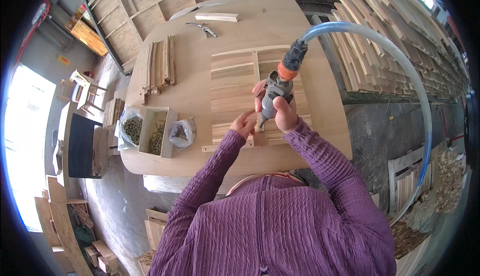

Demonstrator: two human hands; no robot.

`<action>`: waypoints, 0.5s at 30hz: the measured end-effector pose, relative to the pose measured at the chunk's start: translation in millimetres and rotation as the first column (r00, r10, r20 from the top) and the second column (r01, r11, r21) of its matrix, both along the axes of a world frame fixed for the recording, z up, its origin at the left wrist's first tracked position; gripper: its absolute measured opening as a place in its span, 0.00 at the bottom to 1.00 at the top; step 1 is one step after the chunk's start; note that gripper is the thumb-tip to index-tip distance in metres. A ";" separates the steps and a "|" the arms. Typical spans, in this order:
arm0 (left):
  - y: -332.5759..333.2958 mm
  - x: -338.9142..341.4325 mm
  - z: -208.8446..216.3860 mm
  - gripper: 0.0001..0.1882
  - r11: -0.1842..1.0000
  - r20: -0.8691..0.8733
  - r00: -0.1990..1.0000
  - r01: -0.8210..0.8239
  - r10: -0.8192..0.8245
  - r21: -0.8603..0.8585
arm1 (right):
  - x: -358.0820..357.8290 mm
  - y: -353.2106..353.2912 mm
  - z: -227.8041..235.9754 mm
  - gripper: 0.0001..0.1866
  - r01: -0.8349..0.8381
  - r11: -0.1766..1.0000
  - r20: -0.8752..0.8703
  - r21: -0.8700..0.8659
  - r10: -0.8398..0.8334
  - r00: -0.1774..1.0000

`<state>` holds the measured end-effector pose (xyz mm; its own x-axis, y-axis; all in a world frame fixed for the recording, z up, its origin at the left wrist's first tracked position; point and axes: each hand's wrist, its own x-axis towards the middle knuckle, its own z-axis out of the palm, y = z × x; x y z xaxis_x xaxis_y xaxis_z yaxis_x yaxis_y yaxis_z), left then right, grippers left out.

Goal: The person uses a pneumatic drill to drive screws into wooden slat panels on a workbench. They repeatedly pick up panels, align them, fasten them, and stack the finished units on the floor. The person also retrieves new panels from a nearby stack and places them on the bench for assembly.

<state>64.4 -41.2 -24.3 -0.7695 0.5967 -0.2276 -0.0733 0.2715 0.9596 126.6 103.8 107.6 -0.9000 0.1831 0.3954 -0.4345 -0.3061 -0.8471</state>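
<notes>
So, the grey air driver is up in the right hand, fingers and thumb wrapped round its body, bit slanting down over a slatted wooden panel. The left hand is right near the tip with its fingers partly stretched out — can't tell if it's pinching anything or touching the wood. An orange collar sits at the driver's top end, and a clear bluish hose loops way out to the right. Panel's lying flat on a big light wood table. Left of it there's an open box of screws between two plastic bags of screws, plus a row of wooden strips further up. Far end has a blow gun and one loose pale stick. Off to the right — a big stack of boards.
</notes>
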 end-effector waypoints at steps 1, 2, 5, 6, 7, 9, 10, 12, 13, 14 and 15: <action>10.9 -10.1 7.0 0.27 0.987 -0.135 0.991 -0.022 0.000 -0.161 | -1.1 1.1 -4.1 0.36 -0.014 1.000 -0.019 -0.023 0.013 1.000; 24.9 -19.9 14.4 0.28 0.947 -0.266 0.964 -0.066 -0.021 -0.314 | -2.1 2.5 -8.3 0.34 -0.028 0.999 -0.037 -0.045 0.027 0.999; 53.0 -34.1 21.4 0.30 0.780 -0.344 0.914 -0.051 -0.216 -0.623 | -4.6 2.6 -6.8 0.33 -0.049 0.998 -0.046 -0.036 0.048 0.998; 59.4 -36.7 20.1 0.31 0.710 -0.306 0.903 -0.001 -0.302 -0.704 | -4.3 3.3 -7.1 0.33 -0.044 0.999 -0.047 -0.027 0.043 0.998; 54.9 -41.8 10.0 0.30 0.751 -0.355 0.883 -0.003 -0.308 -0.660 | -3.6 -1.5 -5.5 0.33 -0.059 0.998 -0.051 -0.026 0.058 0.997; 54.4 -45.0 -1.0 0.29 0.826 -0.446 0.830 0.031 -0.335 -0.563 | -4.9 -4.1 -4.9 0.33 -0.086 0.996 -0.046 -0.014 0.085 0.995; 57.8 -40.6 -2.8 0.26 0.771 -0.364 0.879 0.007 -0.309 -0.637 | -5.6 -1.6 -6.5 0.33 -0.083 0.997 -0.038 -0.007 0.083 0.996; 59.7 -40.7 -4.6 0.24 0.774 -0.331 0.896 0.022 -0.296 -0.633 | -8.1 1.4 -8.1 0.33 -0.089 0.996 -0.036 0.009 0.090 0.995; 58.5 -41.2 -5.9 0.23 0.774 -0.317 0.905 0.021 -0.284 -0.632 | -9.0 0.8 -7.9 0.33 -0.099 0.995 -0.039 0.014 0.100 0.994; 58.3 -39.8 -7.6 0.24 0.793 -0.339 0.913 -0.026 -0.229 -0.608 | -8.9 -0.2 -7.8 0.33 -0.107 0.994 -0.032 0.005 0.107 0.994; 58.3 -38.4 -7.2 0.24 0.816 -0.359 0.904 -0.022 -0.231 -0.578 | -9.4 -0.4 -7.5 0.33 -0.103 0.995 -0.024 0.002 0.103 0.994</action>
<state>26.1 17.0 -31.6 -0.8058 0.5436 -0.2351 0.3372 0.7474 0.5724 117.3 103.4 100.1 -0.9044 0.0895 0.4173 -0.4208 -0.3500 -0.8369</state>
